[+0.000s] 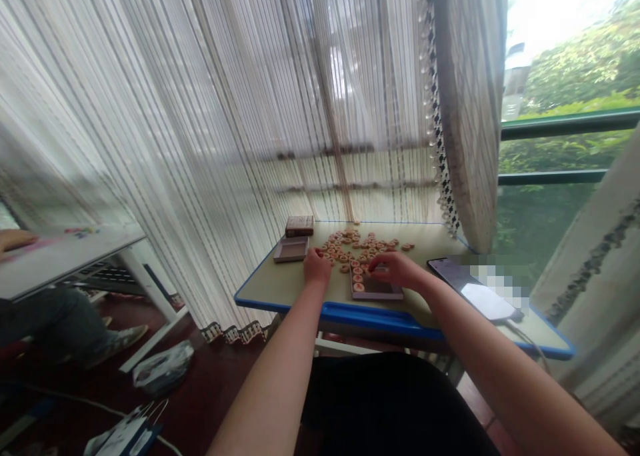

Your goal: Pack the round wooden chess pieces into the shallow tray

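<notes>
Tan pieces [373, 243], blue-edged cream table [275, 284], striped white curtain [225, 109]

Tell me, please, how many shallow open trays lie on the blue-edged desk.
2: the near tray, with some round pieces in it, by the right hand; and the far tray, left of the left hand. No other shows, though one could be hidden.

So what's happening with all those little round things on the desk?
Someone is handling the round pieces at the desk. The right hand is over a shallow box, where a few pieces line up along the left side. The left hand is at the left edge of the scattered pile, near an open tray. I can't tell whether either grip has a piece.
</notes>
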A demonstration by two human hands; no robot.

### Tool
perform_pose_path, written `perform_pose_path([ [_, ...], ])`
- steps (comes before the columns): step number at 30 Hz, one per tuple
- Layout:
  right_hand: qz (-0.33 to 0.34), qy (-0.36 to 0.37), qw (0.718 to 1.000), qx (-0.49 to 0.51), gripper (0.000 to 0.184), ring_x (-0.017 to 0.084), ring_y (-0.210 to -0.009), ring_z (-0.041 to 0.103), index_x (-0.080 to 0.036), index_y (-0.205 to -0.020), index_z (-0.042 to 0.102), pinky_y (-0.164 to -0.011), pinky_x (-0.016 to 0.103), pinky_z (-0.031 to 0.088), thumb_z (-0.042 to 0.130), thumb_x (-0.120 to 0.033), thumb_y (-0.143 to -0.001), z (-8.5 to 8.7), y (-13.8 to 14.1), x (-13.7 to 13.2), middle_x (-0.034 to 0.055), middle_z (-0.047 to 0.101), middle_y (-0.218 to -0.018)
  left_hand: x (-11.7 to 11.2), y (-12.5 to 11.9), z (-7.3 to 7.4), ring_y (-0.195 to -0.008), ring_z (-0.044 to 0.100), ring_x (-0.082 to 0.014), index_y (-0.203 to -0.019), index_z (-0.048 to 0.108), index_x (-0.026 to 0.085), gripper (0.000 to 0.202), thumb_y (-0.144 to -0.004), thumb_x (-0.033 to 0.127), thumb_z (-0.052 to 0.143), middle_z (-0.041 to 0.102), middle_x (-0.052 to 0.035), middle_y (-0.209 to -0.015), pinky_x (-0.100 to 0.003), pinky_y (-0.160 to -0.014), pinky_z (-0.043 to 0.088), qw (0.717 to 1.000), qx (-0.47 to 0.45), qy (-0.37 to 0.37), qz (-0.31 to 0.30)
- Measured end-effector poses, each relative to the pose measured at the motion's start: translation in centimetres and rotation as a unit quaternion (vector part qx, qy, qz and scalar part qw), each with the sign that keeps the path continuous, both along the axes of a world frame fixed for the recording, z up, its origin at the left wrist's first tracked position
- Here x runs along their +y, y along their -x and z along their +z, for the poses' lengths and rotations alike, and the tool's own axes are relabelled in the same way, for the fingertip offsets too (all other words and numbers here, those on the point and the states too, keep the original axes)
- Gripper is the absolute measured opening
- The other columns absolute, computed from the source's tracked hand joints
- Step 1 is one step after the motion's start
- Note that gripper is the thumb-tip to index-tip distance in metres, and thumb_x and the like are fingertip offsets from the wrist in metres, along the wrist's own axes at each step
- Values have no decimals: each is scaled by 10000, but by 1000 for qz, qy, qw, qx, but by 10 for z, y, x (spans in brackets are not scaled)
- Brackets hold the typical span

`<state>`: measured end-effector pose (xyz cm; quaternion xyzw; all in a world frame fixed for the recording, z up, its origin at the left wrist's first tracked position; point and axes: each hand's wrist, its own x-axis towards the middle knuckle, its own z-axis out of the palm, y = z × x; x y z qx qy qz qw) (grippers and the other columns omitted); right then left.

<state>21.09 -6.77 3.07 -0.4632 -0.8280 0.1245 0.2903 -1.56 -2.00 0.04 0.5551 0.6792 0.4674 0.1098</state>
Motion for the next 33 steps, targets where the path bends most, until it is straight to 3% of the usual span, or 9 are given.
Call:
perform_pose_path([
  [6, -65, -38, 996, -41, 156, 212, -918, 550, -217, -816, 688, -820, 283, 397, 594, -269, -702, 4, 9, 6, 38, 671, -823, -6, 1, 0, -830, 576, -157, -887, 527, 161, 255, -664, 71, 443, 624, -60, -871, -255, -749, 432, 1000, 15, -1, -17],
  [10, -81, -53, 994, -53, 152, 216, -968, 521, -251, -828, 688, -819, 272, 388, 592, -275, -712, 3, 12, 11, 24, 668, -835, -7, 0, 0, -809, 576, -158, -868, 527, 162, 222, -673, 90, 449, 626, -57, -848, -251, -727, 432, 1000, 17, 0, -16],
  [26, 49, -131, 989, -57, 165, 191, -897, 569, -249, -823, 701, -853, 312, 401, 556, -298, -763, -11, 6, 30, 24, 675, -892, -8, -3, 3, -818, 587, -157, -913, 534, 147, 208, -713, 135, 476, 633, -73, -880, -247, -733, 428, 1000, 17, 11, -3],
  [33, 11, -142, 989, -40, 207, 209, -964, 554, -236, -911, 672, -855, 332, 408, 584, -305, -738, -14, 4, 31, 48, 651, -973, -9, -2, 2, -796, 585, -156, -879, 554, 149, 227, -671, 88, 487, 639, -63, -836, -245, -714, 425, 999, 23, 8, -30],
])
